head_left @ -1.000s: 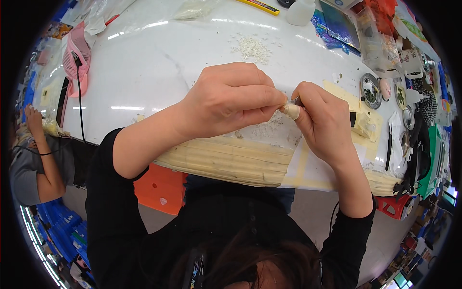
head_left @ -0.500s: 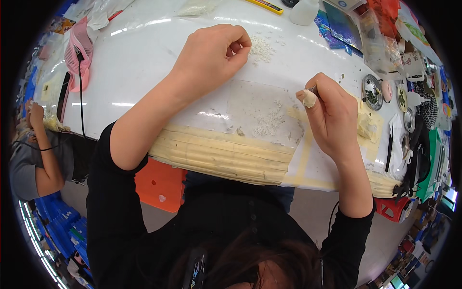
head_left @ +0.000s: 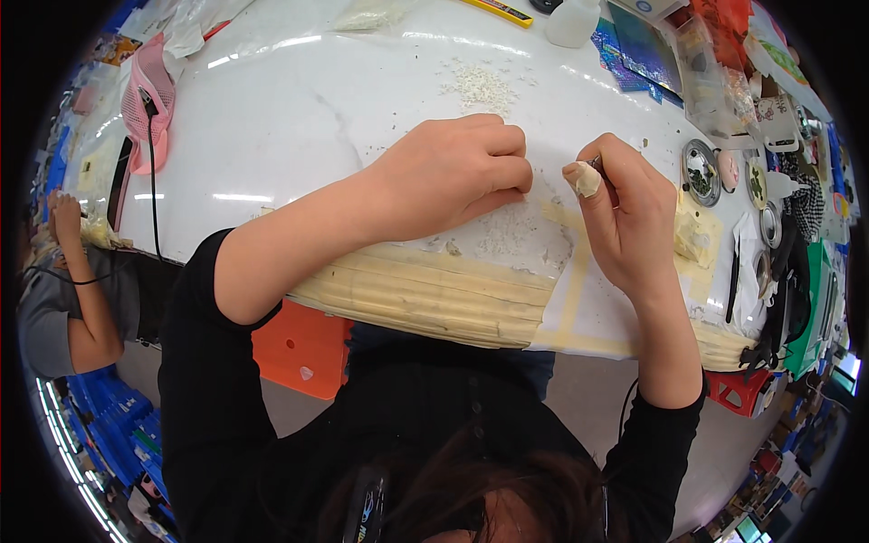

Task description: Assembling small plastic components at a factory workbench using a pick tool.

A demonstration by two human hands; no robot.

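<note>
Over the middle of the white table (head_left: 272,118) my left hand (head_left: 457,176) is closed, its thumb and fingertips pressed together. Whatever they pinch, if anything, is too small to see. Facing it, my right hand (head_left: 629,213) is closed round a small dark metal thing, of which only a bit shows between thumb and forefinger; its kind is hidden. Pale tape (head_left: 587,179) wraps the right thumb. Beyond my left hand lies a pile of tiny white pieces (head_left: 480,88). More white bits (head_left: 507,233) are scattered just below that hand, near the table's edge.
Cream tape pads the near edge (head_left: 416,290). At right stand a round metal dish (head_left: 700,172) with dark bits, tape pieces (head_left: 692,237) and black-handled tools (head_left: 733,276). A white bottle (head_left: 572,23) is at the back. A pink mesh cap (head_left: 149,100) and a co-worker's arm (head_left: 86,290) are left.
My left hand has come from beside the far white pile toward me and to the right, close to my right hand. The right hand has barely shifted.
</note>
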